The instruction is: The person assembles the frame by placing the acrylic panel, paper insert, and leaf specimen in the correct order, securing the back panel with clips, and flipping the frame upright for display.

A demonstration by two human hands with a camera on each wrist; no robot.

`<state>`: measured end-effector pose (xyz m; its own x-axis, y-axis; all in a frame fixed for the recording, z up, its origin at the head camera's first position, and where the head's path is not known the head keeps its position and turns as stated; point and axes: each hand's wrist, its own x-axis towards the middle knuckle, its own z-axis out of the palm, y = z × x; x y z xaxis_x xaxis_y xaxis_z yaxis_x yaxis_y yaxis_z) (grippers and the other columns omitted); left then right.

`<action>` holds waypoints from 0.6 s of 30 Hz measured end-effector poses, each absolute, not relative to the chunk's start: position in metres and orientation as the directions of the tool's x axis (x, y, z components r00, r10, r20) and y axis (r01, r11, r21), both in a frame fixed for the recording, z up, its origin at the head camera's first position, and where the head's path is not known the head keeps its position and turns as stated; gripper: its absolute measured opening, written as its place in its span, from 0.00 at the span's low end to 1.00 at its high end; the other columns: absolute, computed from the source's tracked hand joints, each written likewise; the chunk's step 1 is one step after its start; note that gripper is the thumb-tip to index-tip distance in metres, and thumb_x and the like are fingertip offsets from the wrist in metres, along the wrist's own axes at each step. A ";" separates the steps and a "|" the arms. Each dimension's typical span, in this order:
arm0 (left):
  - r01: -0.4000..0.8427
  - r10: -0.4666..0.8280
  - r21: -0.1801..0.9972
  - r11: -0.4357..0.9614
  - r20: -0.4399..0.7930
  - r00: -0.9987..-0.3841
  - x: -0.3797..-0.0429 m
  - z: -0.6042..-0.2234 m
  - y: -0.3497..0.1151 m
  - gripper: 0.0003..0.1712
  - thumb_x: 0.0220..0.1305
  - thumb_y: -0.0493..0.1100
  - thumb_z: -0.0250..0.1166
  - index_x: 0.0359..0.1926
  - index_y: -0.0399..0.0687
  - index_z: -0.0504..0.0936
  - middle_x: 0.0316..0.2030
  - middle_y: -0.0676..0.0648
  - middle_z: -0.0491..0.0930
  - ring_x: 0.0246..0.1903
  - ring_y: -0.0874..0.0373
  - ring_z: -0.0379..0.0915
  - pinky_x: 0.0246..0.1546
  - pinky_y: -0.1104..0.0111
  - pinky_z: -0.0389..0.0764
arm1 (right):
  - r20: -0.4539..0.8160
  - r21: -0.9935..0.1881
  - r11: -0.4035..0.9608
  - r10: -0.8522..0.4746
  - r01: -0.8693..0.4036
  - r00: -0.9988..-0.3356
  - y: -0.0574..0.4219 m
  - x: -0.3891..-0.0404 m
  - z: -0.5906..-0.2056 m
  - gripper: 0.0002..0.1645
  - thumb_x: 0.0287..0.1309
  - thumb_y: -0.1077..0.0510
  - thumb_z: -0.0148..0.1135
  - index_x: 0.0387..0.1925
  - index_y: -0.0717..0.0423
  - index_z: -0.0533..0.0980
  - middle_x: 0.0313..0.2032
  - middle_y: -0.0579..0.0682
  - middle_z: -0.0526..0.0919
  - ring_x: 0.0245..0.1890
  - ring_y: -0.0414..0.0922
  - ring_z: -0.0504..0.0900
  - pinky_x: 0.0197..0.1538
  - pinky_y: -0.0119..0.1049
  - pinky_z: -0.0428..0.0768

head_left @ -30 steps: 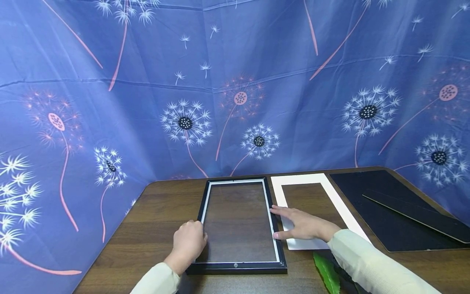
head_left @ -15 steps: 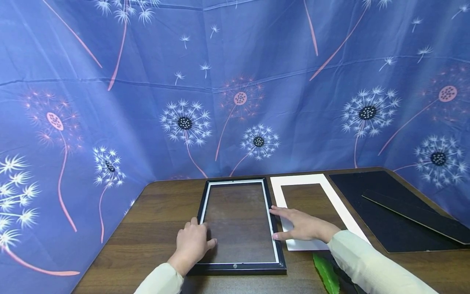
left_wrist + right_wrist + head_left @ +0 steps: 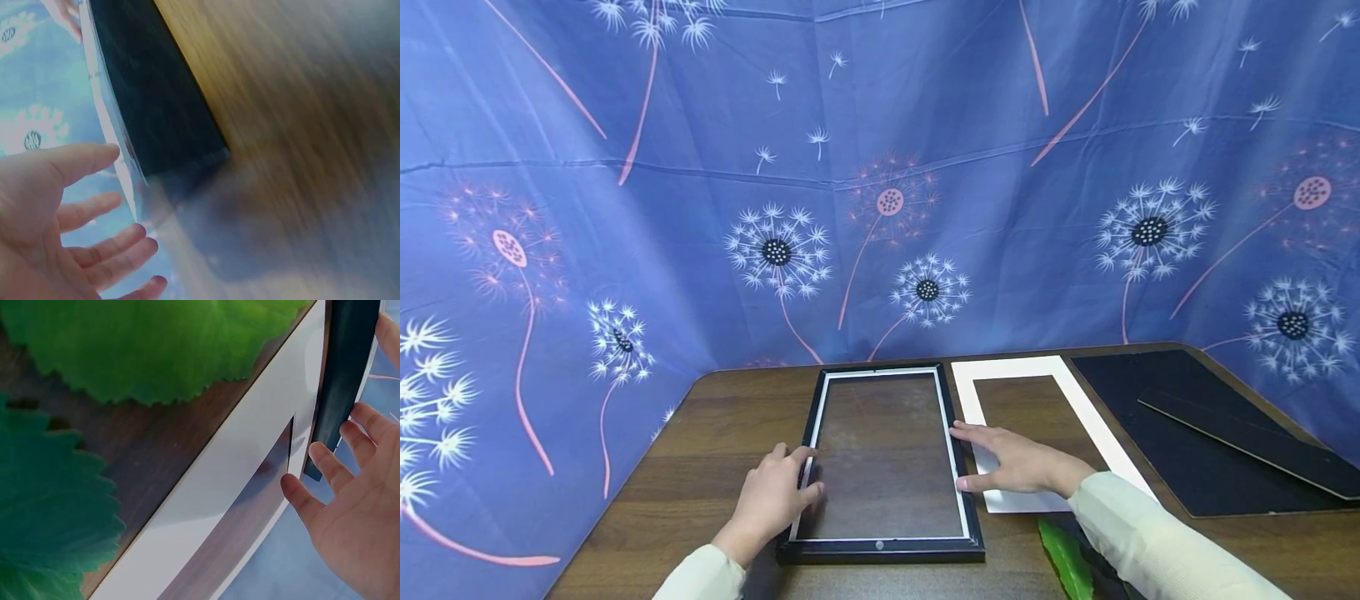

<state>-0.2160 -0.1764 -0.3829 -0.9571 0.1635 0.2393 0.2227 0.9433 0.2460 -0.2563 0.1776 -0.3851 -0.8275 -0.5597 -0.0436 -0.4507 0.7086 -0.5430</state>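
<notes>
Black frame (image 3: 928,552) flat on tabletop (image 3: 700,467); white mat (image 3: 1095,423) and black board (image 3: 1172,450) beside it, unfitted. Left hand (image 3: 769,493), right hand (image 3: 1017,460) at its sides, fingers loose, grasping nothing.

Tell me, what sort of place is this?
Probably a makeshift indoor work corner: a brown wood-grain table, a blue dandelion-print cloth backdrop and a black rectangular picture frame lying flat.

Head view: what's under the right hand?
Right hand overlaps the black frame, white mat and tabletop through its opening. Their parts directly beneath the hand can't be seen.
</notes>
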 end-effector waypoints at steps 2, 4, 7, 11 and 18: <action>0.235 0.167 0.282 0.930 0.244 -0.955 -0.217 -0.384 -0.183 0.26 0.55 0.46 0.77 0.55 0.43 0.83 0.44 0.34 0.80 0.40 0.40 0.81 0.38 0.45 0.81 | -0.046 -0.545 0.709 -0.558 -0.447 -0.828 0.177 -0.256 -0.385 0.51 0.61 0.35 0.68 0.75 0.57 0.63 0.76 0.60 0.60 0.74 0.67 0.56 0.69 0.70 0.56; 0.240 0.167 0.323 0.916 0.238 -0.957 -0.217 -0.385 -0.190 0.26 0.56 0.43 0.77 0.55 0.41 0.83 0.44 0.36 0.81 0.40 0.41 0.82 0.40 0.46 0.81 | -0.046 -0.547 0.708 -0.557 -0.446 -0.829 0.177 -0.256 -0.385 0.51 0.61 0.36 0.68 0.75 0.57 0.63 0.76 0.60 0.60 0.74 0.67 0.56 0.69 0.70 0.56; 0.244 0.168 0.380 0.892 0.221 -0.961 -0.217 -0.386 -0.197 0.23 0.59 0.39 0.74 0.56 0.39 0.82 0.46 0.37 0.82 0.45 0.39 0.81 0.46 0.45 0.81 | -0.047 -0.547 0.709 -0.556 -0.445 -0.830 0.177 -0.255 -0.384 0.51 0.61 0.36 0.68 0.76 0.57 0.63 0.76 0.60 0.60 0.74 0.67 0.56 0.69 0.70 0.56; 0.228 0.171 0.453 0.862 0.164 -0.972 -0.216 -0.387 -0.204 0.22 0.66 0.35 0.67 0.61 0.38 0.80 0.55 0.32 0.80 0.57 0.33 0.76 0.55 0.40 0.76 | -0.050 -0.541 0.715 -0.553 -0.443 -0.831 0.177 -0.255 -0.384 0.51 0.61 0.35 0.68 0.76 0.57 0.63 0.76 0.60 0.60 0.74 0.67 0.56 0.69 0.71 0.56; 0.207 0.182 0.478 0.854 0.099 -0.978 -0.217 -0.389 -0.206 0.24 0.70 0.34 0.61 0.66 0.40 0.77 0.61 0.32 0.77 0.62 0.32 0.71 0.61 0.39 0.70 | -0.049 -0.536 0.716 -0.555 -0.447 -0.830 0.177 -0.255 -0.383 0.51 0.61 0.35 0.67 0.76 0.57 0.63 0.76 0.61 0.60 0.74 0.67 0.57 0.69 0.71 0.57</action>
